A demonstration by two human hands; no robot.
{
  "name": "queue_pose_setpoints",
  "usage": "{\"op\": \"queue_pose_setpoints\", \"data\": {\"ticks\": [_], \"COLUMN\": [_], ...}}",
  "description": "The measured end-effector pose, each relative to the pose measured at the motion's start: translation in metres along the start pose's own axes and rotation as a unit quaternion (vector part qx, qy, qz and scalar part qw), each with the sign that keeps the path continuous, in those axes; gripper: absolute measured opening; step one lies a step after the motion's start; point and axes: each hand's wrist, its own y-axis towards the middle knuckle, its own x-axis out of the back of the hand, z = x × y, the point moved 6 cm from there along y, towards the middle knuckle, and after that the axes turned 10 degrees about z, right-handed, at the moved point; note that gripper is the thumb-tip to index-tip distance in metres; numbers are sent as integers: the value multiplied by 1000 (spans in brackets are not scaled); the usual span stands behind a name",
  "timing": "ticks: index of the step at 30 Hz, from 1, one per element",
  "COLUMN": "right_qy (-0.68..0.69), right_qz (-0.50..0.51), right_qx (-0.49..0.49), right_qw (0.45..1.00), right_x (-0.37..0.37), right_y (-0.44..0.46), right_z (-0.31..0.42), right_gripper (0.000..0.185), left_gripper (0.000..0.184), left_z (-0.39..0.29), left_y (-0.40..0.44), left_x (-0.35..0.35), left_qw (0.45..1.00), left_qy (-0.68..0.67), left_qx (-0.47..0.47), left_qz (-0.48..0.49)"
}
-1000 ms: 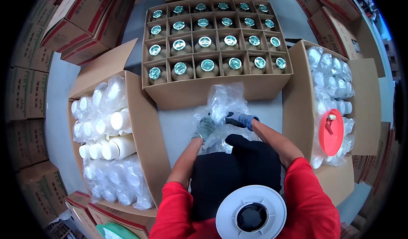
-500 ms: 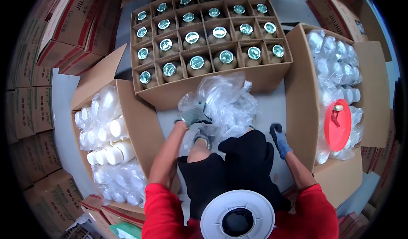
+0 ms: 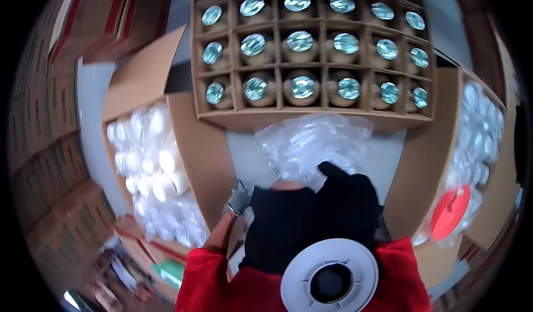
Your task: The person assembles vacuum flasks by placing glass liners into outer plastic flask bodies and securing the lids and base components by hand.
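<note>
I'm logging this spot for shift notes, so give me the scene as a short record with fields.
Left hand: gloved, beside the left carton; grip unclear
Right hand: not visible
Clear plastic: crumpled, in front of the divided carton
Divided carton: bottles with shiny greenish tops, standing in cells
Left carton: white containers, some bagged
Right carton: bagged white items, red dish on top

You wear red sleeves [image 3: 201, 273], black shorts [image 3: 280, 223], grey left glove [image 3: 239, 201]. Film [image 3: 316, 145] clear; carton [image 3: 236, 121] brown; caps [image 3: 300, 41] silvery teal; bottles [image 3: 164, 189] white; disc [image 3: 446, 222] red.
</note>
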Motion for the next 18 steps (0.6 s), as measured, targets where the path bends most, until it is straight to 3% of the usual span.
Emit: {"op": "queue_pose_setpoints", "data": {"ticks": [3,8,10,13,14,16,18], "right_qy": [-38,-96,-112,-133,-137,-145,-149], "right_qz": [15,55,62,65,59,44,27], "right_qx": [38,54,58,64,73,93,112], "right_qw": [998,992,990,987,986,984,982], "right_x": [10,19,28,46,52,62,71], "right_y": [58,106,104,86,83,77,70], "right_z": [54,110,120,128,131,138,143], "right_gripper": [35,36,37,38,38,38,39], "left_gripper": [67,54,49,42,33,32,30], "left_z": [70,48,30,22,1,-49,-119], "left_y": [13,53,68,76,61,67,82], "left_x": [-83,-141,-128,-88,-50,27,64], "left_qw": [979,914,895,820,833,921,905], "left_qy": [-191,-393,-434,-555,-508,-236,-365], "left_qx": [66,64,29,-67,-82,-176,-202], "left_qz": [-24,-74,-94,-121,-203,-255,-86]}}
